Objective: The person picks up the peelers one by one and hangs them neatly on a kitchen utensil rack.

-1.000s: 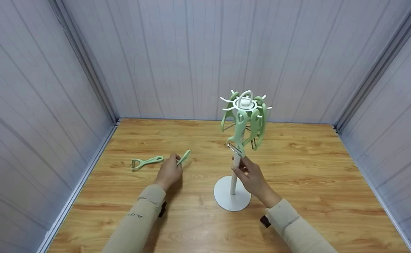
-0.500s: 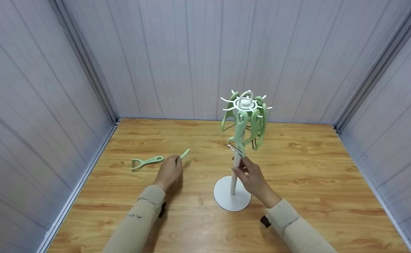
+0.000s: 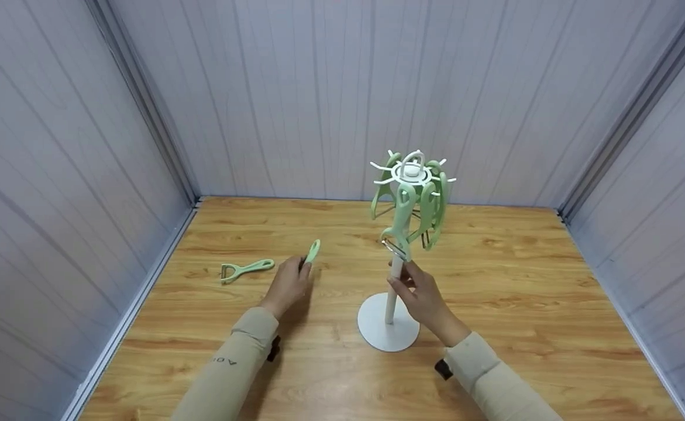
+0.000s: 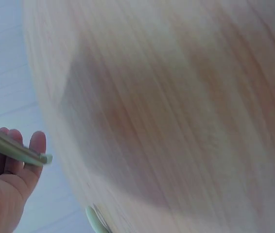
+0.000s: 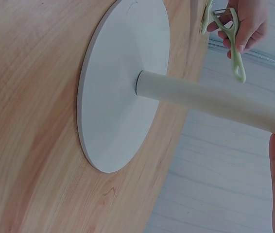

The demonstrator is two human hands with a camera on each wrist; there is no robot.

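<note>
My left hand (image 3: 286,285) pinches a light green Y-shaped peeler (image 3: 313,250) by its handle, above the left half of the table. In the right wrist view that peeler (image 5: 232,33) shows its bladed head near the fingers and its looped handle hanging past the thumb. My right hand (image 3: 425,297) grips the white pole (image 3: 390,304) of an upright stand with a round base (image 3: 374,330). From the hooks of the stand's top ring (image 3: 410,173) hang several green peelers (image 3: 403,216). Part of the right hand's fingers is hidden behind the pole.
Another green peeler (image 3: 253,267) lies on the wooden table (image 3: 512,327), left of my left hand, with its blade end to the left. Pale panelled walls (image 3: 342,99) close off the back and both sides.
My left hand has turned and raised the peeler slightly, so its looped handle now points farther up and away. The right hand keeps its hold on the pole.
</note>
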